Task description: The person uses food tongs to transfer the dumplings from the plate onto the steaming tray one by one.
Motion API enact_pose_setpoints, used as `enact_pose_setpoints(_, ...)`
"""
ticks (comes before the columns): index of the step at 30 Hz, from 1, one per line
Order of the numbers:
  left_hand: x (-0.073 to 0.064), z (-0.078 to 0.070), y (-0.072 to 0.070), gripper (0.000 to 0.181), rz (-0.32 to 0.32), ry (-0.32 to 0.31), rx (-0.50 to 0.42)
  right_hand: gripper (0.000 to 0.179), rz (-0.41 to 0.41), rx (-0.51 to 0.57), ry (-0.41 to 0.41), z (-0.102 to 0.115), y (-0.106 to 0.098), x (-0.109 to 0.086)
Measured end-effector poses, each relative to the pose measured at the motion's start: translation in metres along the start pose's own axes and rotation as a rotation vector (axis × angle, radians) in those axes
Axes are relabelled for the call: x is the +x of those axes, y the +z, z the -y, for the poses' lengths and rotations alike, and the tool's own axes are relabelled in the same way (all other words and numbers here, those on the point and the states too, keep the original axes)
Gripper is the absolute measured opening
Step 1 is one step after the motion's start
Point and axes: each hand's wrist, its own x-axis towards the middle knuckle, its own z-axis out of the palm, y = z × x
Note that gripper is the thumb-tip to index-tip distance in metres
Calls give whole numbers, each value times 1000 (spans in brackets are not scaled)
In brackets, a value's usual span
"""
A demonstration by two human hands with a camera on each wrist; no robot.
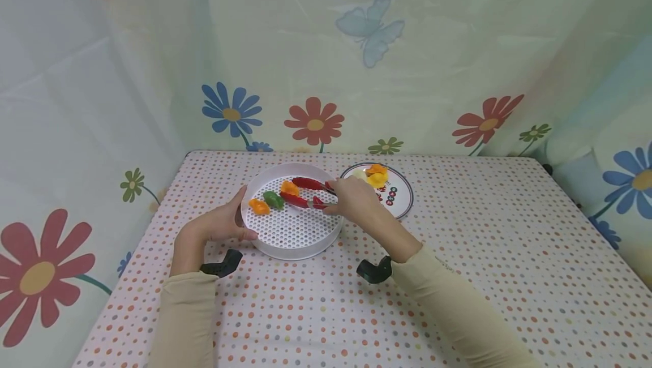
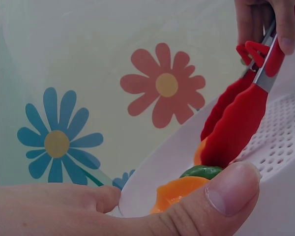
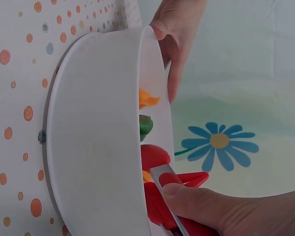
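Note:
A white round sieve with a perforated floor sits on the table. My left hand holds its left side, thumb near the front rim and fingers spread round the back. From the right, my right hand grips red-tipped metal tongs, which reach over the sieve with their tips apart. Between the tips lies an orange pepper. A green pepper and another orange pepper lie to its left, near my left hand. In the right wrist view, the sieve wall hides part of the peppers.
Behind my right hand stands a white plate with a dark rim, bearing a yellow pepper, an orange pepper and a pale piece. A dotted cloth covers the table. Flowered curtains hang around it.

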Motion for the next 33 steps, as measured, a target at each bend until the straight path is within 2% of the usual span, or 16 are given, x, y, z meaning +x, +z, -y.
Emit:
enact_pose_setpoints(5, 1, -1, 1, 133, 1, 1, 5, 72, -46, 31, 22, -6, -2, -7)
enact_pose_setpoints(10, 3, -2, 4, 133, 8, 15, 3, 79, -112, 84, 30, -24, -10, -25)
enact_pose_setpoints(15, 1, 1, 4, 133, 13, 22, 7, 84, -237, 118, 71, -57, -19, -47)
enact_pose_setpoints(19, -2, 2, 2, 132, 10, 24, 13, 88, -287, 110, 163, -91, -22, -58)
enact_pose_setpoints(23, -4, 0, 2, 133, 10, 36, 37, 87, -290, 120, 240, -122, -21, -65)
enact_pose_setpoints(26, -4, 0, 3, 134, 6, 26, 46, 85, -269, 129, 249, -135, -18, -67)
enact_pose_setpoints(33, -6, 0, 3, 134, 2, 32, 37, 80, -168, 115, 256, -134, -10, -63)
